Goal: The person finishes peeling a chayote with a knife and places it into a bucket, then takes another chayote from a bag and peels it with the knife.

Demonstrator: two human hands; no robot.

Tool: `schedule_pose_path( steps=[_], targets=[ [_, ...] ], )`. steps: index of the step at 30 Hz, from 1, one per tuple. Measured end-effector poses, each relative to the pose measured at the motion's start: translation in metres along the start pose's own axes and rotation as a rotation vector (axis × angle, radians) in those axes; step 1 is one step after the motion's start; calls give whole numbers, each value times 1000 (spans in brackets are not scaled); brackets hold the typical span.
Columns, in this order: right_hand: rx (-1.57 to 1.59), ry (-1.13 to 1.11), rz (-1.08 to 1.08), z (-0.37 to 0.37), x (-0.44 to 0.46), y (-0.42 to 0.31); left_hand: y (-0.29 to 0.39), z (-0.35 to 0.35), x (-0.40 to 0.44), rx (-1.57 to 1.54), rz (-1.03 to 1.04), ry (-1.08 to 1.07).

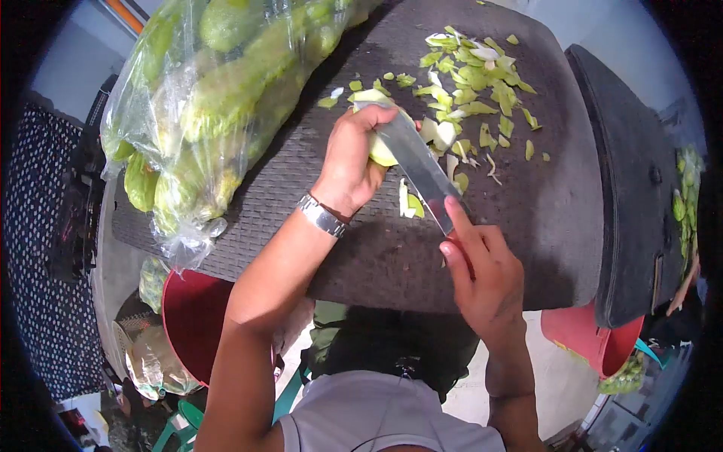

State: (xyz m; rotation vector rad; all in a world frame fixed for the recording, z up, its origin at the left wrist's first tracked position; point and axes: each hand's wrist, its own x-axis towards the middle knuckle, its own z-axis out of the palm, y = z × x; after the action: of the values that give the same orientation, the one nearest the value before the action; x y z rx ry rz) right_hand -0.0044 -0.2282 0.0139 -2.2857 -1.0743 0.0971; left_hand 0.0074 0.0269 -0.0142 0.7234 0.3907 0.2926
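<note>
The worktop point(361, 260) carries one bulging plastic bag point(226, 105). Over the worktop the right hand point(488, 282) curls round one knife point(412, 154), slanting forward-left, the left hand point(348, 154) round one pale-green vegetable point(382, 153), near scattered peelings point(476, 77).

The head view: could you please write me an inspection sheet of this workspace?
Surface: dark tabletop with a woven-look texture.
Job's things: pale green vegetable, partly hidden behind the blade of a knife.
Clutter: green and whitish peelings scattered beyond the hands; clear plastic bag of green produce at the tabletop's left.
Hands: left hand holds the vegetable; right hand grips the knife's handle end, index finger extended toward the blade.
Cables: nothing seen on the tabletop.
Surroundings: left red container and right red container, both lower than the tabletop; dark patterned cloth at far left.
</note>
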Motion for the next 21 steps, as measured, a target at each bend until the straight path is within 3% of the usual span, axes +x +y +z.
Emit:
schedule_pose_path(
  steps=[6,9,12,15,21],
  targets=[
    [172,-10,17,8,-7,-6,3,11,-8,34,9,-75],
    [307,-51,41,-7,-20,-9,19,6,-11,-210,7,-128],
    [191,-149,37,-10,-43,-15,27,-9,-1,-212,140,-234],
    [122,-119,50,-5,-47,-20,26,-4,-4,-203,202,-201],
    [242,-90,41,-1,-42,-24,23,4,-11,-291,222,-234]
  ],
)
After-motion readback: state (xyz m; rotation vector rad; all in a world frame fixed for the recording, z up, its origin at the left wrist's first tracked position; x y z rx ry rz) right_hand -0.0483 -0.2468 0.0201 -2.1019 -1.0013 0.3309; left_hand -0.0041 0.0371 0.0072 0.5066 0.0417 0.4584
